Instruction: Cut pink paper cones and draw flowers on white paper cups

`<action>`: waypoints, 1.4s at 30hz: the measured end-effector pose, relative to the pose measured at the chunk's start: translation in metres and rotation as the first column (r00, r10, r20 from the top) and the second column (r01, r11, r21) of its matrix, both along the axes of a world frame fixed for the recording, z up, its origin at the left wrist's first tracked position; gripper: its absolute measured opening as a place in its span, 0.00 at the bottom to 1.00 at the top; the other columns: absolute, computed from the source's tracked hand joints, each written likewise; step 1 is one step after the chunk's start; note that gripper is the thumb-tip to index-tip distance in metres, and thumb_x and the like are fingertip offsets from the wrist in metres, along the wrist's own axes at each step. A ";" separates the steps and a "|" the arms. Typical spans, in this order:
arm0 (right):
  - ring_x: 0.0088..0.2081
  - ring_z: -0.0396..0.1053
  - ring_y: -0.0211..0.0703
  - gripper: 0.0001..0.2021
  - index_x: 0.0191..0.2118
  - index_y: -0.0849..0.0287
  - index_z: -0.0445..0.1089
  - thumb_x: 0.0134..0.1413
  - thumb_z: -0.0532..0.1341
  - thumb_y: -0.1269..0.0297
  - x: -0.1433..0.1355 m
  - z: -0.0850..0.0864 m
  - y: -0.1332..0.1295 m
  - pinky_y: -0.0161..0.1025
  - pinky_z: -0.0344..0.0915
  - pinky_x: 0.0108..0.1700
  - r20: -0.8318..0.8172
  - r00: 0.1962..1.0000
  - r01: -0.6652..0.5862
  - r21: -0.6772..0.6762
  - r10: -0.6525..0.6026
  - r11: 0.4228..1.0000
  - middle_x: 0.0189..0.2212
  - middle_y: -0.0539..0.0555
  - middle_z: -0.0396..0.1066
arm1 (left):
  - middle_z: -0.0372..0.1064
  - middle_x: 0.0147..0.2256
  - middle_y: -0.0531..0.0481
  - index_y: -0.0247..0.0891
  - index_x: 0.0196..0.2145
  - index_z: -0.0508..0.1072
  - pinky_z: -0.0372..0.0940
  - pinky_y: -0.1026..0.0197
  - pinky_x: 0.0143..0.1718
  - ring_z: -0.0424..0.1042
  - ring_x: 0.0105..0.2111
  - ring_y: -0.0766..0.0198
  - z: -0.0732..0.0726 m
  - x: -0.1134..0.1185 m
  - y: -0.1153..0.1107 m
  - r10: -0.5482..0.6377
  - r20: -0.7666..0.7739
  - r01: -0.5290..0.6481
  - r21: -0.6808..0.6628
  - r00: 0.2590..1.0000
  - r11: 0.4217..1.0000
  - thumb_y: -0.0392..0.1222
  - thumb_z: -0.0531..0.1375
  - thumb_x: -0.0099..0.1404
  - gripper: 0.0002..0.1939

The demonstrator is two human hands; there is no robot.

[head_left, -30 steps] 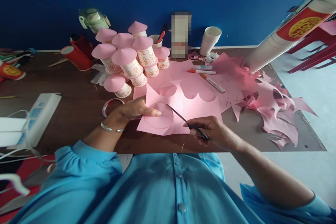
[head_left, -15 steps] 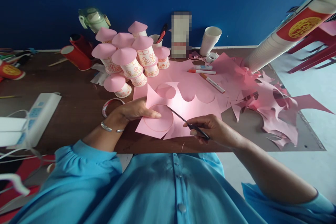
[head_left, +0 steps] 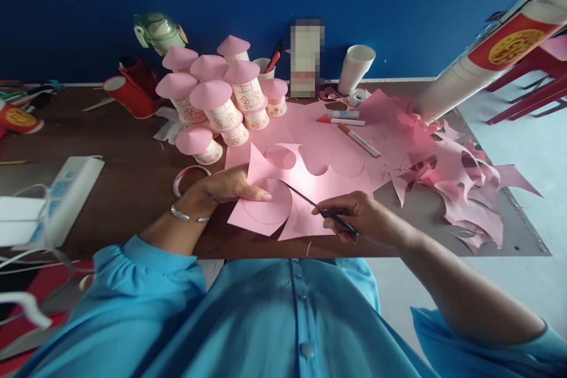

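Observation:
My left hand [head_left: 239,185] pinches the left side of a sheet of pink paper [head_left: 261,225], thumb on top and fingers beneath. A drawn circle shows on the paper by my thumb, and a cut runs up from the near edge beside its right side. In my right hand [head_left: 352,215] is a pair of black scissors [head_left: 305,198], fingers wrapped round the handles. Their blades lie along the cut, tips near the circle's upper right. Curved bites are cut from the sheet's far edge. Under it lies a larger pink sheet [head_left: 296,121].
Decorated cup towers with pink cone roofs [head_left: 210,95] stand at the back left. Pink scraps [head_left: 469,201] and a long stack of cups [head_left: 460,82] are on the right. Markers [head_left: 358,140], a tape roll [head_left: 190,180] and a power strip [head_left: 66,195] lie around.
The gap in the paper has widened, its right flap sinking toward me. My right hand and the scissors have shifted slightly right. The left hand keeps its hold.

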State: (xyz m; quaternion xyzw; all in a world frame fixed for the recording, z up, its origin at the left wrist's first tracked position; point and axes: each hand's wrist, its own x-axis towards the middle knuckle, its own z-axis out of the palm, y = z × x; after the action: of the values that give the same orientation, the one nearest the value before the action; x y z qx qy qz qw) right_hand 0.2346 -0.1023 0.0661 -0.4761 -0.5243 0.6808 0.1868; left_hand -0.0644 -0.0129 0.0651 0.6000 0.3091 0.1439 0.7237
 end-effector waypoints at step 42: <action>0.21 0.68 0.35 0.29 0.46 0.65 0.81 0.50 0.73 0.41 0.001 -0.006 0.009 0.32 0.63 0.19 -0.001 0.997 0.083 0.049 -0.083 0.995 0.20 0.48 0.68 | 0.66 0.26 0.53 0.35 0.27 0.73 0.58 0.67 0.25 0.62 0.25 0.70 -0.002 0.011 0.002 0.335 -0.155 -0.349 -0.074 0.929 0.934 0.53 0.74 0.55 0.20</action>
State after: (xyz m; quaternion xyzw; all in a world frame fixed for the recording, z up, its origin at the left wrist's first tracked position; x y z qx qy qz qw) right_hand 0.2360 -0.0935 0.0605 -0.4934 -0.5205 0.6592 0.2262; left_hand -0.0531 -0.0113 0.0627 0.5084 0.4659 0.2097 0.6932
